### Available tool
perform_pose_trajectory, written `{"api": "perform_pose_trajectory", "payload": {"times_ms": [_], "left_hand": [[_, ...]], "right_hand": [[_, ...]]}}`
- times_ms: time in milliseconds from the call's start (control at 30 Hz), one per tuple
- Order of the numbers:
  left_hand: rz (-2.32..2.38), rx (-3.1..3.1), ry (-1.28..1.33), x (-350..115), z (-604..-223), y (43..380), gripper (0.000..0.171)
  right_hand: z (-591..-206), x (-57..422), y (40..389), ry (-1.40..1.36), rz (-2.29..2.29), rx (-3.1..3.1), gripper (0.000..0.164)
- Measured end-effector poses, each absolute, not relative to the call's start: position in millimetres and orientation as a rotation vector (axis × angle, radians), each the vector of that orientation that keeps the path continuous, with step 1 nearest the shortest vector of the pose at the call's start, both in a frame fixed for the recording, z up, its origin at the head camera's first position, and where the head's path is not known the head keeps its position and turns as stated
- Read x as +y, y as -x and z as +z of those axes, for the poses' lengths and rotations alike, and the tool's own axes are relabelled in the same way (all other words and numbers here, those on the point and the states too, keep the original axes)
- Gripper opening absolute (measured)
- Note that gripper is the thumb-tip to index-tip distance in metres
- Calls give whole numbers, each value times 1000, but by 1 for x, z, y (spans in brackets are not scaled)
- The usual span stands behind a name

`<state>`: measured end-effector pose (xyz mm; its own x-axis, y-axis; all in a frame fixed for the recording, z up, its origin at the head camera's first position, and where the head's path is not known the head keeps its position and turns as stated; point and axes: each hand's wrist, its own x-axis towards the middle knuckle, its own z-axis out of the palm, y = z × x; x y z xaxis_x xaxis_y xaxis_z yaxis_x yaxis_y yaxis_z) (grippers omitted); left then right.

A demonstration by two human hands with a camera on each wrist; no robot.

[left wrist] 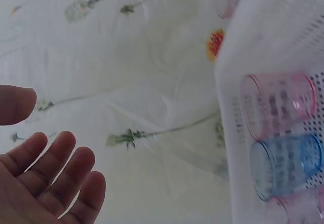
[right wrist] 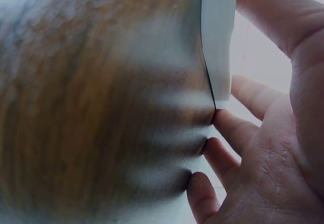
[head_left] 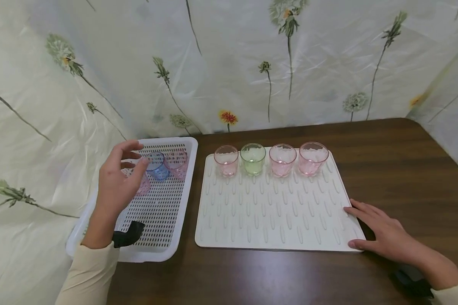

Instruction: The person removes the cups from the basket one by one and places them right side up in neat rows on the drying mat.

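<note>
Over the white perforated basket [head_left: 183,199], my left hand [head_left: 118,180] hovers with relaxed fingers and nothing between them. Near its fingertips in the head view are a blue cup [head_left: 158,169] and a pink cup [head_left: 178,165]; another pink cup [head_left: 143,186] is partly hidden behind the hand. My right hand [head_left: 389,233] rests at the right edge of the white ridged mat [head_left: 271,216], thumb and fingertips touching that edge. Along the mat's far side stand a pink cup [head_left: 227,162], a green cup [head_left: 253,160] and two more pink cups [head_left: 282,161], all upright in a row.
The dark wooden table [head_left: 400,165] extends past the mat to the right and in front. A flower-printed cloth [head_left: 229,63] hangs behind the table and along its left side. The basket stands left of the mat with a narrow strip of table between them.
</note>
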<state>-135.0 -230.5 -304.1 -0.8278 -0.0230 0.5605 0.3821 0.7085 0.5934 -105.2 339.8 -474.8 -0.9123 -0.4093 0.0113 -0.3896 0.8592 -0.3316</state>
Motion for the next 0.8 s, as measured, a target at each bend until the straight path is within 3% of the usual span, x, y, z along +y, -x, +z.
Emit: {"api": "perform_pose_trajectory", "payload": {"times_ms": [200,800], "left_hand": [[-968,-2441,120,-246,-309,128,43],[-934,-2528,57,-262,-314,132,42]], "right_hand": [[-472,339,106,624,-507,2951,90],[-472,340,105,612,-501,2948,89]]}}
